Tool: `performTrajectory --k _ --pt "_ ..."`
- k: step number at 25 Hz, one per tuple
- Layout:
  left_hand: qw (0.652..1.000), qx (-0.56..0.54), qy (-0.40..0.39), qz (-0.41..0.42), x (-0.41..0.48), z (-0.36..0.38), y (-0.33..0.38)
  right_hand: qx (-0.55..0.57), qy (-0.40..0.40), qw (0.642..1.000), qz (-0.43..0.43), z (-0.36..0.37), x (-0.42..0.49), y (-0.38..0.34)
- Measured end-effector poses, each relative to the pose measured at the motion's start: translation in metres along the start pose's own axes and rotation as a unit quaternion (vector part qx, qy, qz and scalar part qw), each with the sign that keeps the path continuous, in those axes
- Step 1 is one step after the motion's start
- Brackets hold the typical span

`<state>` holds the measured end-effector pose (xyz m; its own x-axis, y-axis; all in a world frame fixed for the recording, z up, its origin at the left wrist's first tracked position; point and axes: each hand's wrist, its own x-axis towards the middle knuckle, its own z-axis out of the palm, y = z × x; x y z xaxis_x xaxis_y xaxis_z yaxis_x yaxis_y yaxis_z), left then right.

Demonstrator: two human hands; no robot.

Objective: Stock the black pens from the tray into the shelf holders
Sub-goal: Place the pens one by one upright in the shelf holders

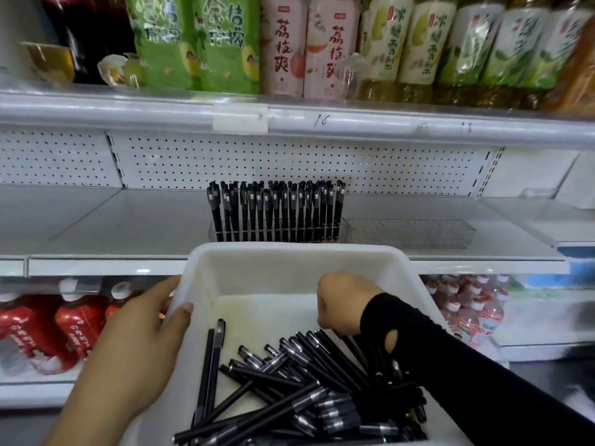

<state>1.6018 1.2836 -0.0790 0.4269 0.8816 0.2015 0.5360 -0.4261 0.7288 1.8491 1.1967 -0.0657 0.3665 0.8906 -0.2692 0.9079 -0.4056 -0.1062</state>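
A white plastic tray (pixel 289 255) fills the lower middle, with several loose black pens (pixel 289 381) piled in its near half. My left hand (pixel 141 336) grips the tray's left rim, thumb over the edge. My right hand (pixel 341 304), in a black sleeve, reaches down into the tray with fingers curled over the pen pile; whether it holds a pen is hidden. On the middle shelf a clear holder (pixel 277 233) stands full of upright black pens (pixel 277 207). Beside it on the right lies a second clear holder (pixel 409 231) with no pens.
The white shelf (pixel 128 226) has a pegboard back (pixel 289 156). Drink bottles and cartons (pixel 283 46) line the shelf above, behind a rail with a price tag holder (pixel 240 119). Red bottles (pixel 58 326) sit below left, pink-capped bottles (pixel 467 310) below right.
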Motion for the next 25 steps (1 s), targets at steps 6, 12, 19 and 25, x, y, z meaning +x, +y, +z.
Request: performTrajectory --k 6,12,19,25 --pt "1.0 0.012 0.011 0.011 0.0 0.001 -0.003 0.314 -0.062 0.947 -0.032 -0.011 0.0 0.016" --pt "1.0 0.0 0.012 0.008 0.0 0.0 -0.002 0.213 -0.152 0.964 -0.038 0.0 -0.002 0.015" --pt "1.0 0.004 0.016 0.004 -0.002 0.002 -0.002 0.284 -0.073 0.954 -0.057 -0.018 -0.005 0.025" --pt "1.0 0.005 0.003 0.001 -0.001 0.002 -0.002 0.458 0.219 0.86 -0.051 -0.065 0.016 0.038"
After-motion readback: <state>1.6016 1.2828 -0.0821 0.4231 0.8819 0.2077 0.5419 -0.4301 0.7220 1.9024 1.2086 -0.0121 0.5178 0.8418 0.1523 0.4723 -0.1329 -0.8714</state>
